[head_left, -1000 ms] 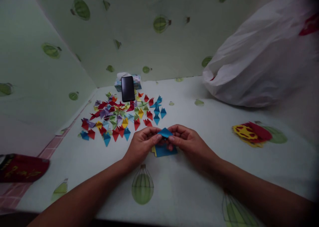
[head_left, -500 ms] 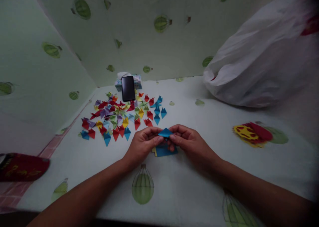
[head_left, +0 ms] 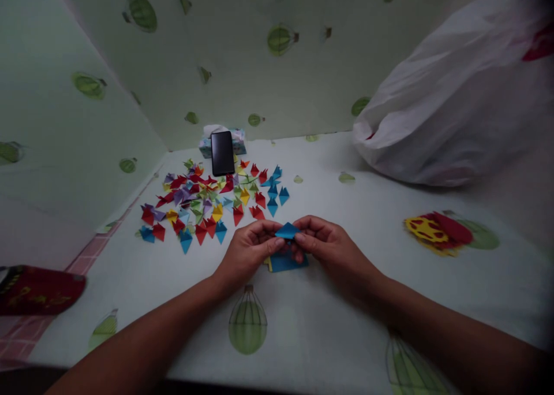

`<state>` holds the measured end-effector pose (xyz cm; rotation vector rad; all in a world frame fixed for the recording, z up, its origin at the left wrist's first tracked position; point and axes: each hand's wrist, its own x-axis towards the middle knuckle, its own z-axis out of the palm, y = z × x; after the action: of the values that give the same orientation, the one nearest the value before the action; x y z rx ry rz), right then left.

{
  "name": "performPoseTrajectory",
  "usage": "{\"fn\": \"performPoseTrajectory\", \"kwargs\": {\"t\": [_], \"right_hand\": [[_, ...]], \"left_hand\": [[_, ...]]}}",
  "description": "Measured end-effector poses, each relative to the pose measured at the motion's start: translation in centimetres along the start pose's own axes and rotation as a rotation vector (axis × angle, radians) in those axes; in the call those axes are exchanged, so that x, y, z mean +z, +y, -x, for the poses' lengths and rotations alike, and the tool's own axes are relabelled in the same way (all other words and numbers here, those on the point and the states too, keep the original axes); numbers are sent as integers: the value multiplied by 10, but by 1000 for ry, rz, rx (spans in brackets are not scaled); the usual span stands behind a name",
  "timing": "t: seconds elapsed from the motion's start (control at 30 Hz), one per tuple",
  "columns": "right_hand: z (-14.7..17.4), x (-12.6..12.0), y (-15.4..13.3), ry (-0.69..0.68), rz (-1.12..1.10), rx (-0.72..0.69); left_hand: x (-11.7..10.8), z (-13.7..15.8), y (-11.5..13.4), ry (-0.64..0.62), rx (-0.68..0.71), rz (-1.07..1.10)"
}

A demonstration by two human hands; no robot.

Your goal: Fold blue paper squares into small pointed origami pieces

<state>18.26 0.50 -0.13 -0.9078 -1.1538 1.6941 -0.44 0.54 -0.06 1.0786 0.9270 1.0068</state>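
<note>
Nothing moved: fingers [head_left: 277, 243] hide blue paper [head_left: 287, 231] (partly).

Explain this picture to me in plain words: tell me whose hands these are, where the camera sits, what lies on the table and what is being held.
There is no machine here. A person wears a camera on the head, looking forward and down, so both bare forearms reach in from the bottom edge. The left hand and right hand together pinch a small blue folded paper between their fingertips. Just under it, a short stack of paper sheets, blue on top, lies on the table, whose covering is printed with green balloons. Farther back lies a spread of small folded paper pieces in red, blue, yellow, purple and green. Behind them a black phone leans against a tissue box. At right sit a white plastic bag and a red and yellow item.
</note>
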Motion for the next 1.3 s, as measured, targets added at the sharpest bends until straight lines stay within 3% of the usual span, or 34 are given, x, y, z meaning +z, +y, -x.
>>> {"fn": "performPoseTrajectory", "kwargs": {"t": [0.7, 1.3], "right_hand": [[-1, -1, 0, 17, 53, -3], [-3, 0, 3, 29, -267, 158]], "left_hand": [[-3, 0, -6, -35, -40, 64], [-1, 0, -4, -23, -53, 64]]}}
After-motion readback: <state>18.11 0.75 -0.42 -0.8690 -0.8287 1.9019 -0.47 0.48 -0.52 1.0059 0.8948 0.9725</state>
